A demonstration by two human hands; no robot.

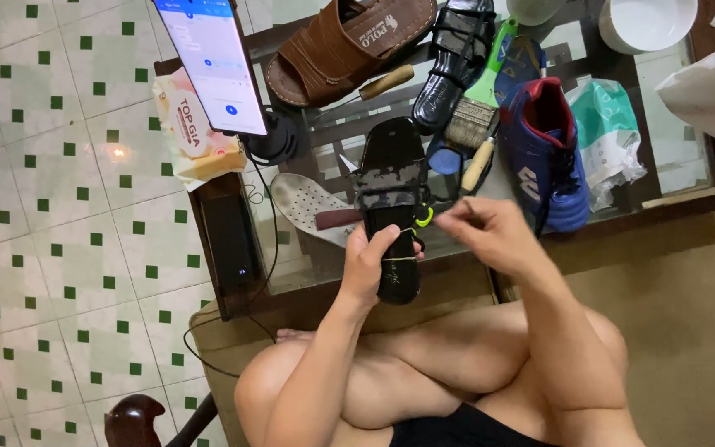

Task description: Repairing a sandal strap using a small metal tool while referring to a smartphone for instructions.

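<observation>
On the glass desk (333, 257) lie a brown sandal (345, 45) and blue boot (544, 149). Our left hand (370, 265) grips the black sandal (392, 207) upright over the desk edge; our right hand (490, 232) pinches a yellow thread (425, 217) beside it.

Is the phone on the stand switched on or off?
On: the phone screen glows white with a blue bar and button while the left hand grips the black sandal.

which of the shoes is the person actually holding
The black strappy sandal, gripped by the left hand. The brown sandal, glossy black shoe and blue sneaker lie untouched.
</observation>
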